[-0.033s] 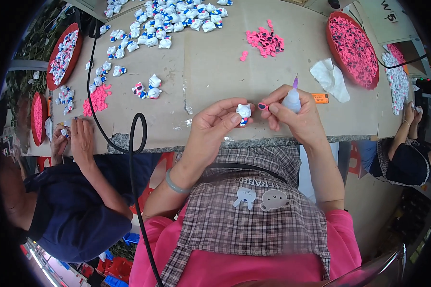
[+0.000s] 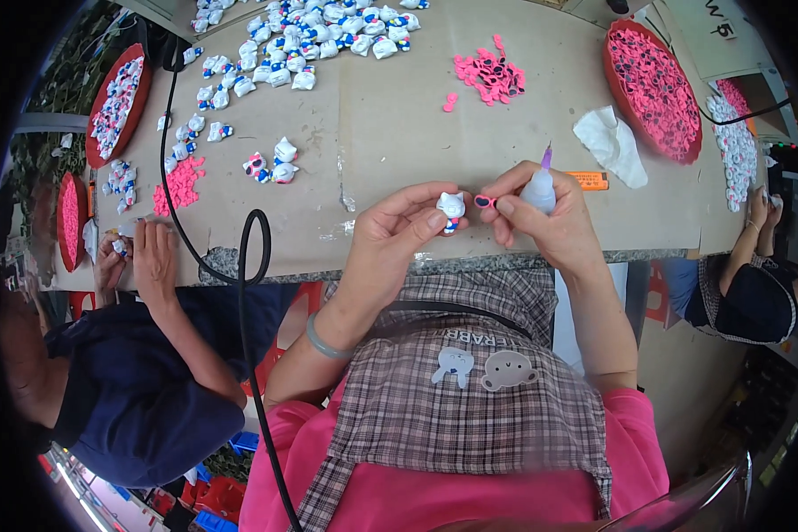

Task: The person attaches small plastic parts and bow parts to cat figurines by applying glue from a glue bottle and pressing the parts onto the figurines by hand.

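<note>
My left hand pinches a small white cat figurine with a blue and red body, upright between thumb and fingers. Just right of it, a tiny pair of pink toy sunglasses with dark lenses is held by the fingertips of my right hand. The sunglasses and figurine are close but look apart. Tucked in the same right hand is a translucent squeeze bottle with a purple needle tip pointing up. Ahead to the left lie a figurine wearing pink sunglasses and two plain ones.
Many figurines cover the table's far left. Loose pink sunglasses lie farther back; a red tray of them stands right, near a white tissue and orange box. A black cable loops down left. Co-workers sit either side.
The pink sunglasses have turned in my right fingertips, so both lenses now show more squarely. My left hand and the figurine stay almost still.
</note>
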{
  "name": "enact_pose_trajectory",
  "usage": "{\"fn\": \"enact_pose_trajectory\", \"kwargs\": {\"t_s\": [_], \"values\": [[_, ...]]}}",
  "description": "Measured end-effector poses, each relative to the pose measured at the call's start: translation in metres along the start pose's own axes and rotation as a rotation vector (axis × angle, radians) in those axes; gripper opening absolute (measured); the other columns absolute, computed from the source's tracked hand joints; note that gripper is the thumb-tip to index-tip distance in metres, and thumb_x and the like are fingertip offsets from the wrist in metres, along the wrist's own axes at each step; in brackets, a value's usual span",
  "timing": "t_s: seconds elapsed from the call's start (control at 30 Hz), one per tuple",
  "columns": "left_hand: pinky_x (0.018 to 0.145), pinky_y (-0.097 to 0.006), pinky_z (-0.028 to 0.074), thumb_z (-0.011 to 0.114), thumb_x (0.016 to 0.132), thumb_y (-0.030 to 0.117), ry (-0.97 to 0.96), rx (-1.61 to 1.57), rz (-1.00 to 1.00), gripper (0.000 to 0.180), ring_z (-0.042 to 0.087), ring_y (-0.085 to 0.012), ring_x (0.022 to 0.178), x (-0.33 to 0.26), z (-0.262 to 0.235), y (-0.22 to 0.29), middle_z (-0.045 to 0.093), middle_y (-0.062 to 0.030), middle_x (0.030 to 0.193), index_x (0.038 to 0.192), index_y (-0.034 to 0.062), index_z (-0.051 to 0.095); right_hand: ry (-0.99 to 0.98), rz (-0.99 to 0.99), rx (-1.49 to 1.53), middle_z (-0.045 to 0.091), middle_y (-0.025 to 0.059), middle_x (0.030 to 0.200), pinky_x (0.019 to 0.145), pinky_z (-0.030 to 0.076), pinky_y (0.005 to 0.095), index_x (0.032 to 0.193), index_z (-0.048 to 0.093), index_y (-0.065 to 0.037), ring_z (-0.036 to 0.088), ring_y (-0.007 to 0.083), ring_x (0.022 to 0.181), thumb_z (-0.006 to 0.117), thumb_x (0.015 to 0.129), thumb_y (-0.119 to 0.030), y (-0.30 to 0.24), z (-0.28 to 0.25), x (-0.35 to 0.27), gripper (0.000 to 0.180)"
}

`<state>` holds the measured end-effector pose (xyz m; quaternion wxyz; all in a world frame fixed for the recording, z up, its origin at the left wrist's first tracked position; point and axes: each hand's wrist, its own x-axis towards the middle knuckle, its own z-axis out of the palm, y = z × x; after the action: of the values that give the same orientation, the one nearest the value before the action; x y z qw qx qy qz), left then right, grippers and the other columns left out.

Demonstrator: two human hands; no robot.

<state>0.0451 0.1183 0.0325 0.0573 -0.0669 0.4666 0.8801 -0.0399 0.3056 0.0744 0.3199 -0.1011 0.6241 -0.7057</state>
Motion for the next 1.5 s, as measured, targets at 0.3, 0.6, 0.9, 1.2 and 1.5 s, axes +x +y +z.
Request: {"fn": "enact_pose_trajectory", "kwargs": {"t_s": [0.3,0.6,0.9,1.2,1.5], "values": [[0.090,-0.028,0.048,0.058,0.091,0.002,0.037,0.170,0.059,0.029,0.061,-0.0158,0.101,-0.002,0.007,0.000,0.064,-0.0109,0.110,0.120,-0.0030,0.058,0.039,-0.167,0.011,0.064,0.0060,0.082,0.062,0.053,0.0236,0.095,0.063,0.001,0.062,0.0110,0.071,0.060,0.088,-0.002,0.016,0.009,-0.009,0.008],[0.090,-0.027,0.048,0.059,0.090,0.000,0.024,0.215,0.074,0.030,0.060,-0.0154,0.104,-0.004,0.009,-0.003,0.062,-0.0099,0.113,0.120,-0.0022,0.058,0.076,-0.095,-0.005,0.063,0.0059,0.079,0.062,0.053,0.0231,0.090,0.059,0.000,0.063,0.0107,0.070,0.065,0.085,-0.001,0.015,0.015,-0.012,0.007],[0.090,-0.028,0.048,0.059,0.089,-0.001,0.020,0.288,0.064,0.029,0.059,-0.0158,0.104,-0.006,0.011,0.001,0.062,-0.0103,0.112,0.118,-0.0021,0.059,0.148,-0.042,-0.008,0.062,0.0051,0.075,0.058,0.052,0.0231,0.087,0.056,-0.001,0.063,0.0103,0.067,0.065,0.084,-0.001,0.020,0.017,-0.013,0.010],[0.089,-0.028,0.051,0.059,0.088,-0.003,0.044,0.266,0.049,0.030,0.062,-0.0167,0.102,-0.007,0.018,0.000,0.063,-0.0129,0.111,0.118,-0.0043,0.058,0.266,-0.163,-0.234,0.061,0.0058,0.079,0.057,0.052,0.0218,0.088,0.053,0.000,0.061,0.0093,0.067,0.067,0.083,0.002,0.025,0.033,-0.018,0.015],[0.091,-0.028,0.049,0.058,0.090,-0.002,-0.012,0.204,0.089,0.028,0.061,-0.0172,0.104,-0.008,0.010,-0.006,0.064,-0.0135,0.112,0.117,-0.0045,0.057,0.320,-0.251,-0.424,0.065,0.0066,0.081,0.061,0.050,0.0263,0.092,0.058,-0.003,0.063,0.0125,0.071,0.074,0.078,-0.008,0.041,0.026,-0.020,0.021]]}}
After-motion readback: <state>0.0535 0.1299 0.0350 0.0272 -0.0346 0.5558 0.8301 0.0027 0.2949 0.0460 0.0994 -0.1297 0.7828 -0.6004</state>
